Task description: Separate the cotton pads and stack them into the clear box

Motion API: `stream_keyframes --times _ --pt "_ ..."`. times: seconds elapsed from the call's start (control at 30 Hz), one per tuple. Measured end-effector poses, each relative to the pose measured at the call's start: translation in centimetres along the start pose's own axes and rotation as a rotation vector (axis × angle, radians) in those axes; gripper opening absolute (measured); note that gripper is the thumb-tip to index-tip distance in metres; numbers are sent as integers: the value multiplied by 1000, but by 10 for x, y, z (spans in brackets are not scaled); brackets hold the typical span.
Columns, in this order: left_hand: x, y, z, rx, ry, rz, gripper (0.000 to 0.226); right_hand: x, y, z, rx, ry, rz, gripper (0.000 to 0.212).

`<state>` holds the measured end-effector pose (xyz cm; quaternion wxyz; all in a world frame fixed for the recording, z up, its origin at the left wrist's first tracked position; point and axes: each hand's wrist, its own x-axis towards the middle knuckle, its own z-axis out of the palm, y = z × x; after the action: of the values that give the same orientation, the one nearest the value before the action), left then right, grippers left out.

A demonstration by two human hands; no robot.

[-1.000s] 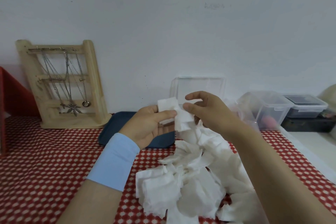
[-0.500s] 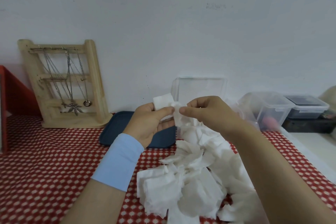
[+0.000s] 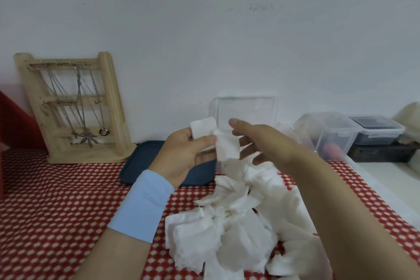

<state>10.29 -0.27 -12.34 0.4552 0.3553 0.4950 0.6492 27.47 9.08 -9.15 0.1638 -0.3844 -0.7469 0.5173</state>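
Note:
My left hand [image 3: 186, 153] pinches white cotton pads [image 3: 214, 137] between thumb and fingers, one pad standing up and another hanging down. My right hand [image 3: 261, 141] is just right of them with fingers spread, holding nothing. A loose pile of cotton pads [image 3: 238, 223] lies on the red checked cloth below both hands. The clear box [image 3: 246, 109] stands against the wall behind the hands, its lower part hidden by them.
A dark blue tray [image 3: 141, 166] lies behind my left wrist. A wooden jewellery stand [image 3: 70, 107] with hanging chains leans at the wall on the left. Lidded plastic containers [image 3: 336, 136] sit at the right, by the table's edge.
My right hand has let go of the pads and opened its fingers. My left hand keeps the pads, with one now hanging down.

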Motion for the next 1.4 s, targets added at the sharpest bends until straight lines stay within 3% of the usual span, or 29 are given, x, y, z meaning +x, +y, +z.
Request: stream_keyframes --times 0.1,0.2,0.47,0.6,0.9,1.03,1.23,1.4 --pt "0 0 -1 21 -1 0 26 5 6 0 103 -87 -34 29" --pt "1 1 -2 44 20 -18 25 9 9 0 172 -6 -42 12" --pt "5 -1 -7 9 154 -131 16 4 5 -1 140 161 -166 12" --pt "1 -1 -3 40 57 -145 21 1 -2 9 167 113 -203 12" --pt "-3 6 -3 20 -59 -210 34 4 -3 19 -6 276 -169 23" --pt "-3 9 -2 -30 -118 -248 49 7 0 21 -72 324 -167 29" --pt "-4 5 -6 179 -137 -155 30 9 0 24 -40 310 -160 25" --pt "-5 8 -14 232 -140 -176 37 4 2 18 93 111 -96 18"
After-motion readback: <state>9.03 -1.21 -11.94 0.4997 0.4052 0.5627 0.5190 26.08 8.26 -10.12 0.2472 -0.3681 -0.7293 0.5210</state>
